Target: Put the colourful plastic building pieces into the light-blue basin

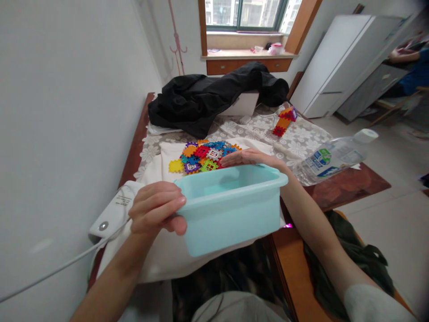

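A light blue plastic bin (234,214) is held up at the near edge of the table, its open top tilted away from me. My left hand (159,208) grips its left end by the rim, fingers closed round it. My right hand (248,156) lies stretched out flat behind the bin's far rim, beside a heap of colourful plastic building blocks (201,152). Whether its fingertips touch the blocks I cannot tell. The heap sits on a white cloth (166,156); several pieces are square with notched edges, some like windows.
A few joined blocks (284,120) stand at the right on the lace tablecloth (231,129). A clear plastic bottle (331,156) is at the right edge. Black fabric (214,96) covers the back; a white power strip (115,208) with a cord lies left. Another person's arm (405,56) shows far right.
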`<action>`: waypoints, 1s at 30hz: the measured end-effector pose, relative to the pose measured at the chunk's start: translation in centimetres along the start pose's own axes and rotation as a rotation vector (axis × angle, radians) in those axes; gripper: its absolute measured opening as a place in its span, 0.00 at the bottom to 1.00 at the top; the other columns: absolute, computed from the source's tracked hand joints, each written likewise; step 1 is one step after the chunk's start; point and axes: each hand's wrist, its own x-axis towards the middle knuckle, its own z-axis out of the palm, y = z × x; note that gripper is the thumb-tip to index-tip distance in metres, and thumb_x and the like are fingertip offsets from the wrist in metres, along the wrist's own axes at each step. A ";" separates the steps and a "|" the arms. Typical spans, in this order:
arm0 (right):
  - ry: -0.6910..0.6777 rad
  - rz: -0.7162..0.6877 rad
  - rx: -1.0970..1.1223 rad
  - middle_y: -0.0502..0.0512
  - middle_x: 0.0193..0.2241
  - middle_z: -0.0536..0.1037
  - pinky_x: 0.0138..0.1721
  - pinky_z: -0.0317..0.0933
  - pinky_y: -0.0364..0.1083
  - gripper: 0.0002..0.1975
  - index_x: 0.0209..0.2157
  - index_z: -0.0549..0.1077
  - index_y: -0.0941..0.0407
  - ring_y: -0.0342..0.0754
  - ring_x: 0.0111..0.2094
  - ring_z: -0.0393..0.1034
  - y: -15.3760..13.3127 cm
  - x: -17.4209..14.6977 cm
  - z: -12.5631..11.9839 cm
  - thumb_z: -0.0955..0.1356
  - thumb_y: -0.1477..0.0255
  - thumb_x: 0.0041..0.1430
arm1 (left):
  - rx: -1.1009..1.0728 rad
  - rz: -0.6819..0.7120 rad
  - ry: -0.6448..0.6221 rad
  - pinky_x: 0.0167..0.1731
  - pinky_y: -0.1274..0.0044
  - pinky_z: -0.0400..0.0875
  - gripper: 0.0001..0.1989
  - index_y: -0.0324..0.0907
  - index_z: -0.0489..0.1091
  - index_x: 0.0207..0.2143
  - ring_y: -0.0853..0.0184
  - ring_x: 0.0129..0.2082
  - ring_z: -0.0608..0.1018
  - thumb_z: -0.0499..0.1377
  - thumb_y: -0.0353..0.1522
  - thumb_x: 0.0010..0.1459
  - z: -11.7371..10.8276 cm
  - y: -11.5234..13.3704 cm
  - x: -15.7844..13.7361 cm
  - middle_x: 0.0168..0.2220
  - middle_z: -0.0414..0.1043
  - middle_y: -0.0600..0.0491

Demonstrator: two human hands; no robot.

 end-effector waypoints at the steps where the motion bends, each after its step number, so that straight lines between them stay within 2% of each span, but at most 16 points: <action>1: 0.021 -0.002 0.005 0.62 0.58 0.84 0.66 0.70 0.54 0.24 0.56 0.84 0.56 0.57 0.61 0.79 -0.3 -0.2 0.4 0.73 0.54 0.69 | 0.008 0.013 -0.040 0.17 0.77 0.77 0.25 0.46 0.73 0.28 0.69 0.16 0.76 0.69 0.56 0.62 -0.1 0.4 0.1 0.21 0.76 0.59; 3: 0.077 -0.018 0.029 0.61 0.60 0.83 0.62 0.74 0.54 0.23 0.56 0.83 0.54 0.59 0.61 0.79 -0.9 -0.6 1.1 0.73 0.54 0.68 | 0.040 -0.007 -0.095 0.19 0.76 0.79 0.25 0.47 0.72 0.29 0.69 0.17 0.77 0.69 0.57 0.61 -0.3 1.4 -0.1 0.22 0.77 0.60; 4: 0.106 -0.027 0.040 0.61 0.60 0.83 0.60 0.75 0.54 0.22 0.55 0.83 0.54 0.59 0.61 0.79 -1.2 -0.7 1.3 0.73 0.55 0.67 | 0.080 -0.079 -0.078 0.19 0.74 0.80 0.26 0.48 0.71 0.30 0.68 0.17 0.78 0.68 0.59 0.61 -0.3 1.8 -0.3 0.22 0.77 0.60; 6: 0.158 -0.031 0.065 0.60 0.59 0.83 0.57 0.77 0.54 0.18 0.53 0.83 0.54 0.58 0.58 0.80 -1.3 -0.5 1.6 0.74 0.62 0.65 | 0.133 -0.194 -0.040 0.21 0.71 0.80 0.26 0.49 0.68 0.31 0.66 0.17 0.77 0.69 0.59 0.60 0.1 2.4 -0.8 0.22 0.77 0.60; 8: 0.191 -0.045 0.104 0.58 0.56 0.85 0.56 0.77 0.54 0.17 0.50 0.82 0.54 0.57 0.55 0.82 -1.1 -0.1 1.4 0.74 0.72 0.59 | 0.090 -0.185 0.014 0.21 0.71 0.78 0.28 0.49 0.67 0.32 0.67 0.17 0.76 0.68 0.62 0.58 1.0 2.5 -1.3 0.22 0.76 0.60; 10: 0.193 -0.087 0.136 0.56 0.52 0.86 0.58 0.76 0.54 0.20 0.48 0.82 0.54 0.55 0.53 0.83 -0.6 0.5 1.0 0.74 0.78 0.51 | 0.054 -0.274 0.111 0.24 0.69 0.78 0.34 0.49 0.67 0.32 0.66 0.18 0.74 0.64 0.69 0.53 2.1 2.4 -1.6 0.21 0.73 0.59; 11: 0.187 -0.121 0.136 0.54 0.51 0.87 0.59 0.76 0.54 0.21 0.47 0.82 0.54 0.55 0.52 0.83 -0.3 0.7 0.7 0.73 0.79 0.49 | 0.052 -0.348 0.189 0.27 0.66 0.79 0.37 0.50 0.67 0.33 0.65 0.19 0.74 0.58 0.73 0.53 2.6 2.3 -1.6 0.20 0.72 0.58; 13: 0.172 -0.198 0.094 0.54 0.49 0.88 0.62 0.74 0.55 0.21 0.47 0.82 0.54 0.54 0.51 0.83 0.1 1.0 0.3 0.73 0.79 0.48 | 0.014 -0.578 0.335 0.40 0.61 0.80 0.40 0.50 0.72 0.33 0.61 0.27 0.78 0.47 0.74 0.58 3.3 2.1 -1.4 0.24 0.75 0.54; 14: 0.167 -0.235 0.061 0.54 0.48 0.88 0.63 0.73 0.55 0.21 0.46 0.83 0.54 0.53 0.51 0.83 0.1 1.0 0.3 0.74 0.78 0.48 | -0.048 -0.759 0.385 0.49 0.59 0.79 0.38 0.50 0.74 0.35 0.58 0.36 0.81 0.46 0.71 0.63 3.4 2.1 -1.3 0.31 0.78 0.51; 15: 0.171 -0.268 0.028 0.54 0.47 0.88 0.64 0.72 0.55 0.20 0.46 0.83 0.54 0.53 0.51 0.83 0.1 1.0 0.3 0.74 0.77 0.48 | -0.182 -0.943 0.374 0.57 0.58 0.75 0.34 0.49 0.77 0.38 0.55 0.47 0.82 0.50 0.67 0.66 3.5 2.1 -1.1 0.40 0.81 0.49; 18: 0.220 -0.325 -0.052 0.55 0.46 0.88 0.66 0.71 0.57 0.17 0.45 0.84 0.53 0.55 0.52 0.83 -0.1 0.5 1.0 0.76 0.73 0.51 | -0.528 -1.298 0.410 0.66 0.62 0.70 0.22 0.47 0.78 0.45 0.51 0.67 0.73 0.58 0.54 0.69 3.1 1.6 -0.5 0.59 0.79 0.51; 19: 0.233 -0.326 -0.070 0.56 0.47 0.88 0.66 0.71 0.58 0.16 0.45 0.84 0.53 0.56 0.53 0.83 -0.2 0.3 1.2 0.76 0.71 0.52 | -0.585 -1.385 0.407 0.66 0.64 0.70 0.16 0.47 0.79 0.46 0.51 0.69 0.72 0.64 0.48 0.66 2.8 1.3 -0.2 0.62 0.78 0.51; 20: 0.240 -0.327 -0.080 0.56 0.47 0.88 0.65 0.71 0.58 0.16 0.45 0.84 0.53 0.56 0.53 0.83 -0.2 0.2 1.4 0.77 0.69 0.54 | -0.668 -1.474 0.368 0.65 0.64 0.72 0.15 0.47 0.79 0.48 0.50 0.69 0.73 0.68 0.42 0.60 2.6 1.1 0.1 0.63 0.78 0.51; 23: 0.197 -0.332 -0.114 0.56 0.50 0.88 0.65 0.72 0.57 0.16 0.46 0.85 0.51 0.56 0.54 0.83 -0.3 0.0 1.4 0.79 0.64 0.56 | -0.912 -1.709 0.256 0.66 0.57 0.73 0.27 0.46 0.76 0.59 0.46 0.67 0.76 0.66 0.33 0.55 2.0 0.7 0.9 0.67 0.76 0.47; 27: 0.094 -0.312 -0.223 0.57 0.55 0.86 0.67 0.70 0.56 0.21 0.51 0.85 0.51 0.56 0.59 0.80 -0.9 -0.4 1.1 0.80 0.59 0.59 | -1.063 -1.833 0.210 0.68 0.50 0.70 0.34 0.43 0.72 0.65 0.43 0.66 0.78 0.62 0.29 0.53 1.9 0.4 0.8 0.65 0.78 0.43; 30: 0.130 -0.296 -0.265 0.57 0.55 0.86 0.64 0.73 0.56 0.21 0.52 0.85 0.51 0.57 0.59 0.80 -1.2 -0.5 1.0 0.78 0.56 0.61 | -1.029 -1.881 0.190 0.67 0.49 0.71 0.33 0.38 0.77 0.58 0.42 0.64 0.80 0.62 0.27 0.45 2.3 -0.3 -0.4 0.58 0.83 0.41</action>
